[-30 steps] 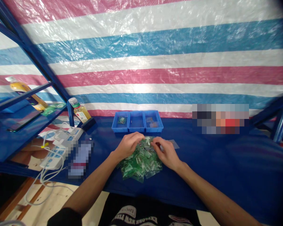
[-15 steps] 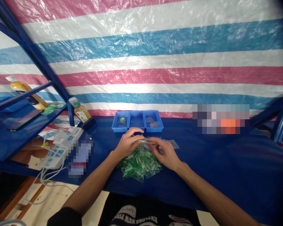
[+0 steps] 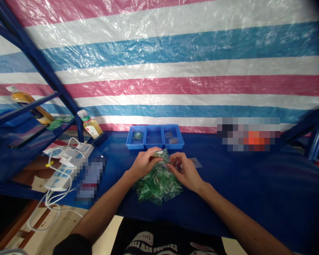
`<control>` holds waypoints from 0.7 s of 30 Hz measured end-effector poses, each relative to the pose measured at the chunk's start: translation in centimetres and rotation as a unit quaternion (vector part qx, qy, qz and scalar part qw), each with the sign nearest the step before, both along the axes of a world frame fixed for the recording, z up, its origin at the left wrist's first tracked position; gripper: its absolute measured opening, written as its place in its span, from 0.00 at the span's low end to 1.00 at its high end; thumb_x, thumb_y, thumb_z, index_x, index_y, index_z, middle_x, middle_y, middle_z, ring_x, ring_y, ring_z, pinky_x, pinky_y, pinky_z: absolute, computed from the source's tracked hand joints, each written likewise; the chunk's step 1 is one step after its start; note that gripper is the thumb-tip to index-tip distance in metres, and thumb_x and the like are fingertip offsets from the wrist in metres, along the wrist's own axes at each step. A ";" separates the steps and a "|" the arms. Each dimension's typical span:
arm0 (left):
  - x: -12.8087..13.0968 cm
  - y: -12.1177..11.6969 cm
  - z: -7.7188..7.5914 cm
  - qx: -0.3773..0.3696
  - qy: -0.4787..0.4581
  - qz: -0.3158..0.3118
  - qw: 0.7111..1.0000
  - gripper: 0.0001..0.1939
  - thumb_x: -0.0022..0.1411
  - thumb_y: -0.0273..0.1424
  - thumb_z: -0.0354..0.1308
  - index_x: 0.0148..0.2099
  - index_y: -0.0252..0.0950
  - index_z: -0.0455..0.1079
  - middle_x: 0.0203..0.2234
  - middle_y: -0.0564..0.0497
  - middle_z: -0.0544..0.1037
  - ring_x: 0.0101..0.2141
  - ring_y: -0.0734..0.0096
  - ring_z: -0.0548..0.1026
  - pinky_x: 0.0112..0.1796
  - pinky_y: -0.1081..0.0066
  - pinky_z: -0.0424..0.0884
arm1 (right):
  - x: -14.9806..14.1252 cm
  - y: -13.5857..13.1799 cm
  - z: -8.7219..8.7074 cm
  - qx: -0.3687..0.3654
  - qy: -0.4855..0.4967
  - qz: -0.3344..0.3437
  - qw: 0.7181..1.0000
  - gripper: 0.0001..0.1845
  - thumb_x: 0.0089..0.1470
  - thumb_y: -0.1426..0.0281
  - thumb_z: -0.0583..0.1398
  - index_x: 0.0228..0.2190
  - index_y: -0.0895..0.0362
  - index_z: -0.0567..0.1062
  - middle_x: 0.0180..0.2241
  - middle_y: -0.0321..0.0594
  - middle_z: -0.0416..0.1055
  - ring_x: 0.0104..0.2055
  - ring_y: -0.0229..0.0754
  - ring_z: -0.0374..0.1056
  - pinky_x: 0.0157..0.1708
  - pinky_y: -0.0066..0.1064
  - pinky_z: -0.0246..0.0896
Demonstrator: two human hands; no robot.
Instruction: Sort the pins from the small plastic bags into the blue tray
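A heap of small green-and-clear plastic packets lies on the dark blue table cover, right below my hands. My left hand is curled at the heap's far edge, gripping a green packet that sticks up past its fingers. My right hand rests beside it with curled fingers, touching the heap's far right side. Whether those fingers pinch anything is hidden. A flat clear packet lies just beyond my right hand.
A blue three-compartment tray stands beyond my hands, with small packets in its outer compartments. To the left are a juice bottle, a white power strip with cables, and a blue metal shelf. A pixelated object lies far right.
The green packet has moved from lying crosswise between my hands to standing up at my left hand. Both hands have shifted slightly closer together over the heap.
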State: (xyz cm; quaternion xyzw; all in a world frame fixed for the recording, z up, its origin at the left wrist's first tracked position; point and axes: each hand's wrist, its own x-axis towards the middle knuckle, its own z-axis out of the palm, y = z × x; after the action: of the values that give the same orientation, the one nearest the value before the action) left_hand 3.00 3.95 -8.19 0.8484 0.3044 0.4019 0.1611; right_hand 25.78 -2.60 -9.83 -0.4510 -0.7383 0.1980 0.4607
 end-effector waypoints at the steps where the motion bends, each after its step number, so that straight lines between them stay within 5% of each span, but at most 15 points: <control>1: -0.1 0.0 -0.1 -0.003 0.002 0.000 1.000 0.19 0.69 0.39 0.62 0.58 0.37 0.69 0.44 0.46 0.82 0.37 0.68 0.82 0.39 0.72 0.77 | 0.0 0.0 0.0 -0.001 -0.002 0.009 1.000 0.09 0.65 0.65 0.61 0.46 0.53 0.70 0.34 0.38 0.75 0.27 0.40 0.69 0.28 0.31 0.66; 5: -0.1 0.2 0.0 0.007 0.019 -0.046 0.999 0.13 0.71 0.35 0.59 0.55 0.37 0.72 0.44 0.46 0.83 0.40 0.67 0.83 0.43 0.71 0.78 | -0.1 -0.1 0.2 0.049 -0.054 0.088 0.993 0.15 0.67 0.73 0.54 0.52 0.50 0.73 0.44 0.43 0.78 0.39 0.45 0.76 0.41 0.36 0.72; 8: 0.0 0.2 0.2 0.010 0.016 -0.066 0.998 0.11 0.73 0.33 0.56 0.53 0.36 0.74 0.44 0.45 0.83 0.45 0.64 0.82 0.49 0.68 0.77 | -0.3 0.0 0.3 0.077 -0.059 0.081 0.992 0.21 0.66 0.77 0.53 0.56 0.49 0.71 0.49 0.45 0.76 0.48 0.47 0.75 0.48 0.39 0.72; 14: 0.2 -0.2 0.9 -0.029 -0.005 -0.075 0.997 0.13 0.74 0.33 0.53 0.54 0.36 0.75 0.45 0.45 0.83 0.44 0.65 0.82 0.48 0.68 0.77 | 0.0 0.6 -0.1 0.078 -0.065 0.021 0.995 0.23 0.66 0.76 0.53 0.58 0.47 0.71 0.48 0.46 0.69 0.43 0.45 0.73 0.43 0.37 0.73; 19: 0.1 -0.3 1.3 -0.072 -0.001 -0.079 0.994 0.16 0.76 0.33 0.49 0.58 0.37 0.72 0.47 0.46 0.82 0.32 0.72 0.80 0.40 0.71 0.77 | 0.2 0.7 -0.5 0.059 -0.068 0.035 0.995 0.25 0.66 0.73 0.56 0.63 0.48 0.66 0.43 0.43 0.74 0.40 0.45 0.75 0.41 0.36 0.74; 21: 0.2 -0.3 1.3 -0.080 0.006 -0.092 0.992 0.16 0.76 0.34 0.48 0.59 0.37 0.71 0.48 0.45 0.82 0.35 0.70 0.81 0.42 0.70 0.77 | 0.2 0.7 -0.7 0.062 -0.057 0.036 0.996 0.23 0.67 0.72 0.57 0.61 0.48 0.68 0.41 0.42 0.76 0.39 0.45 0.75 0.41 0.36 0.74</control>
State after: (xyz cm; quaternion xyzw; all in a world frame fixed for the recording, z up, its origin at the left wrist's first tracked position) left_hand 3.18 3.61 -6.85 0.8595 0.2570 0.3547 0.2633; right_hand 25.99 -1.87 -10.51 -0.4049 -0.7904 0.1420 0.4372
